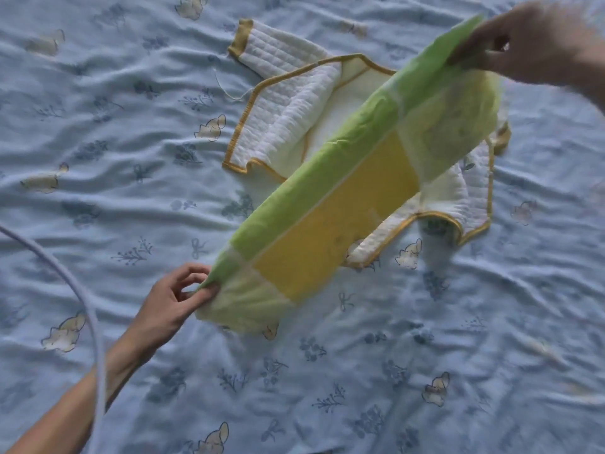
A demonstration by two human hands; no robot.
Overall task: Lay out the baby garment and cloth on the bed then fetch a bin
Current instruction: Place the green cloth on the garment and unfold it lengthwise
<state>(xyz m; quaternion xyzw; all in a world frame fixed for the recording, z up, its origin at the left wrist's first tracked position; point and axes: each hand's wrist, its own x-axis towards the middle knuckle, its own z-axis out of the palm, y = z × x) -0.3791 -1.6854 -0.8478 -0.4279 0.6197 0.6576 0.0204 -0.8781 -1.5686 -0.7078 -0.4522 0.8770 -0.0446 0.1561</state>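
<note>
A white quilted baby garment (288, 96) with mustard-yellow trim lies spread open on the blue patterned bed sheet (131, 132). Above it hangs a green and yellow cloth (340, 204), stretched diagonally from lower left to upper right and hiding the garment's middle. My left hand (176, 299) pinches the cloth's lower left corner between thumb and fingers. My right hand (530, 44), blurred, grips the cloth's upper right corner.
The wrinkled sheet, printed with small flowers and cream animals, fills the whole view. A pale cable (82, 299) curves across the lower left, over my left forearm.
</note>
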